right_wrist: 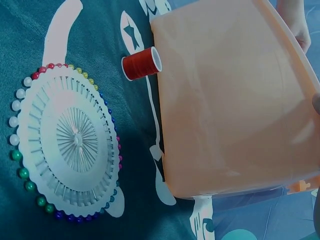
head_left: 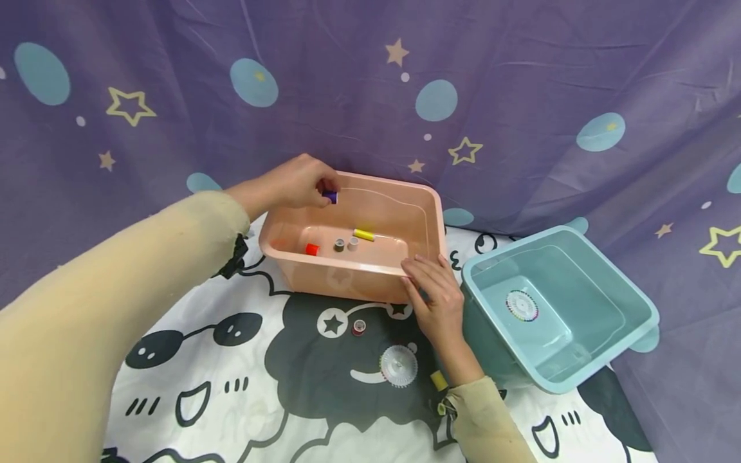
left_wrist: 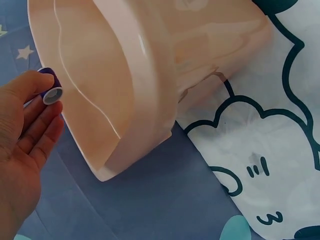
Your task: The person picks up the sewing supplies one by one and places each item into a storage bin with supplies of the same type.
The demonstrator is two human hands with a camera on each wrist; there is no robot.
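Sleeve [head_left: 116, 283] hides some cloth [head_left: 255, 360]; red spool [head_left: 359, 327] sits near peach bin [head_left: 315, 278].

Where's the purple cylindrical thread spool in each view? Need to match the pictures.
Head: purple cylindrical thread spool is left of centre, a bit above mid-height, pinched in the left hand over the bin's far-left part.
Left wrist: upper left, white end showing.
Right wrist: not visible.
Shared landmark: the peach rectangular plastic bin, seen in all three views.
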